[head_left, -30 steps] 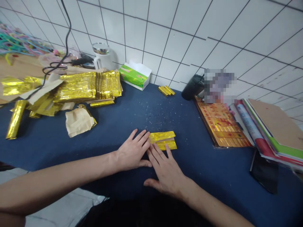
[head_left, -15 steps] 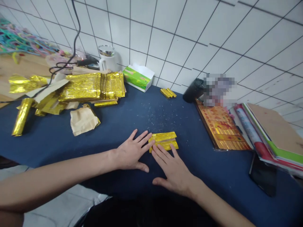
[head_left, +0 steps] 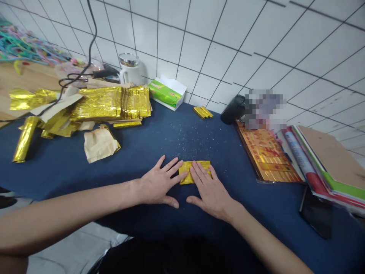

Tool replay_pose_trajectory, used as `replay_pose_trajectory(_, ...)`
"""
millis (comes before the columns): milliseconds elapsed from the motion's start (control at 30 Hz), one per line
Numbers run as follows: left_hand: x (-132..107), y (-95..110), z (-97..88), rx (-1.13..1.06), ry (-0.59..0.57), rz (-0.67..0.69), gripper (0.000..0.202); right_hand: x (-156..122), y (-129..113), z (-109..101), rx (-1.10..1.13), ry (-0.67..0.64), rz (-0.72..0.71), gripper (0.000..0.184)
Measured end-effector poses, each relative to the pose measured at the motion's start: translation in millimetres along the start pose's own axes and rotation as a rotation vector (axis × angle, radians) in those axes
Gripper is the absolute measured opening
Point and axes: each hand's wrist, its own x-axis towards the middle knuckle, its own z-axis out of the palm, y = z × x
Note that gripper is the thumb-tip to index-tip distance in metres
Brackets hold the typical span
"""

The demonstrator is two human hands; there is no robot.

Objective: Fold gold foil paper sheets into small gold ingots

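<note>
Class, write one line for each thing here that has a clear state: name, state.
Bare left hand: open, fingers spread, touching the gold foil strip
Bare right hand: open, fingers across the strip
Strip: lying flat, partly covered
Cylindrical gold foil roll: rolled up
Pale-backed gold foil sheet: crumpled, pale side up
Long gold foil stack: layers overlapping
White handled mug: upright, lidded
Green-and-white packet: lying down
Thin black cable: looped

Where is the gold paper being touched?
The gold paper lies below and right of the head view's centre on the blue table, with the left hand and right hand on it.
</note>
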Motion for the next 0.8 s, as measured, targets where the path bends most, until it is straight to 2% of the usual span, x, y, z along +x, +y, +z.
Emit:
replay_pose_trajectory(67,0,0,-0.8,-0.002,-0.007,0.002,0.094,4,-1,-12,0.021,-0.025,-0.007,0.081)
replay_pose_trajectory(167,1,0,-2.4,-0.008,-0.028,-0.003,0.094,14,-4,-23,0.031,0.039,-0.055,0.078)
replay_pose_trajectory(267,2,0,-2.6,-0.002,-0.032,-0.013,0.095,21,-9,-18,0.066,0.022,-0.126,0.078)
replay_pose_trajectory(500,-8,9,4.9,0.094,0.053,-0.018,0.085,21,-14,1,0.077,-0.005,-0.089,0.083)
replay_pose_trajectory(667,-15,21,5.3,0.119,0.079,0.016,0.076,22,-13,-4,0.084,0.015,-0.096,0.079)
replay_pose_trajectory(800,-11,20,-2.1,0.107,0.088,0.049,0.071,27,-7,-19,0.123,-0.038,-0.101,0.076)
